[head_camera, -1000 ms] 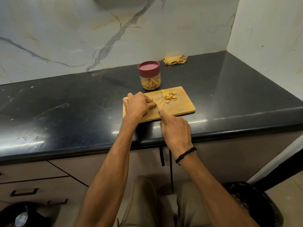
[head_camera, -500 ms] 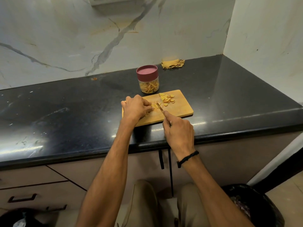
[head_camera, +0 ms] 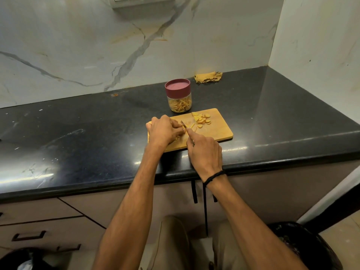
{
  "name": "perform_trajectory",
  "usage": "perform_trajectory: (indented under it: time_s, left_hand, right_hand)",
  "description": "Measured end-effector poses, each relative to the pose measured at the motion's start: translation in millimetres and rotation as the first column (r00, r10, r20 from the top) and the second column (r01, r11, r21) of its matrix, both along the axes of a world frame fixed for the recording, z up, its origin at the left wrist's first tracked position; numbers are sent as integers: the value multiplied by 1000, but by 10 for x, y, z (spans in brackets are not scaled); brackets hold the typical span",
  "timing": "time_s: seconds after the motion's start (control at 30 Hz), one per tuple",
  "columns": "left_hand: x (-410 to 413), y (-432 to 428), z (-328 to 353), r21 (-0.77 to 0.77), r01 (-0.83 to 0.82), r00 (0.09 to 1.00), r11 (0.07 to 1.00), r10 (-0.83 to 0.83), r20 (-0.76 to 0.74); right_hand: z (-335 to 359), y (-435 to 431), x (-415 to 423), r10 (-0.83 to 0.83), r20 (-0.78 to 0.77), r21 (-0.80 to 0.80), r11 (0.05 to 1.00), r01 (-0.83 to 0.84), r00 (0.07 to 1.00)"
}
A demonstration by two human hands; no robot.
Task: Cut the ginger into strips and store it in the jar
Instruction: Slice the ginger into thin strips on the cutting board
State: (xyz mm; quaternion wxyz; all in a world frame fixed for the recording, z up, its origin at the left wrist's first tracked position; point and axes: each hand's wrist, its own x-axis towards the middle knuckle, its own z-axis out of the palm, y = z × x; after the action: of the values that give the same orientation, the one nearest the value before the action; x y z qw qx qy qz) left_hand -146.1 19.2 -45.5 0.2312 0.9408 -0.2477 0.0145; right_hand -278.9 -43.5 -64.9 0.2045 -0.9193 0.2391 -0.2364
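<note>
On the board's (head_camera: pixel 218 131) left half, left hand (head_camera: pixel 165 130) pinching ginger (head_camera: pixel 178 137), right hand (head_camera: pixel 204 152) gripping knife (head_camera: pixel 183 125), one more strip (head_camera: pixel 191 125) is cut; slices (head_camera: pixel 201 120) remain.

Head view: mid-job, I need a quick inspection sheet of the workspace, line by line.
Surface: glossy black countertop with pale smears on the left; wooden cutting board at its front edge.
Job's things: ginger slices on the board's far part; cut strips beside the knife; jar behind the board, lid on, strips inside.
Clutter: yellow cloth by the back wall; orange speck.
Grippers: left hand, its grip curled over a ginger piece; right hand grips the knife.
Cables: nothing seen.
Surroundings: marble wall, drawers below, black bin lower right.
</note>
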Motion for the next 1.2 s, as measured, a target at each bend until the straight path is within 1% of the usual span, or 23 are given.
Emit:
perform_trajectory:
  time_s: [0.17,0.4,0.57,0.7,0.83,0.97,1.07,1.2]
  left_hand:
    - [-1,-14,17,31,0,1000,1000,0,10]
    - [-67,-88,40,161,-72,989,984,50,138]
    - [-78,-75,42,182,-68,988,981,42,146]
    - [-67,-67,57,204,-54,988,977,22,154]
    - [-25,-54,42,180,-35,992,983,12,127]
    - [-2,-28,12,106,-8,997,994,0,81]
    - [35,-3,-34,57,-2,997,998,-2,74]
    - [67,-15,-61,29,-12,999,1000,11,54]
  right_hand:
    - [-3,12,6,-1,-10,-14,1000,1,1000]
    - [32,14,46,-10,-99,-50,999,5,995]
    - [25,54,-189,-16,-147,-67,998,7,989]
    - [5,77,-367,-14,-141,-52,999,7,990]
    - [31,22,-445,-14,-79,60,998,19,997]
    - [60,-8,-300,-10,-8,134,991,11,1000]
    - [59,3,-182,-4,4,126,992,3,1000]
    - [37,-6,-104,-16,-29,94,995,19,999]
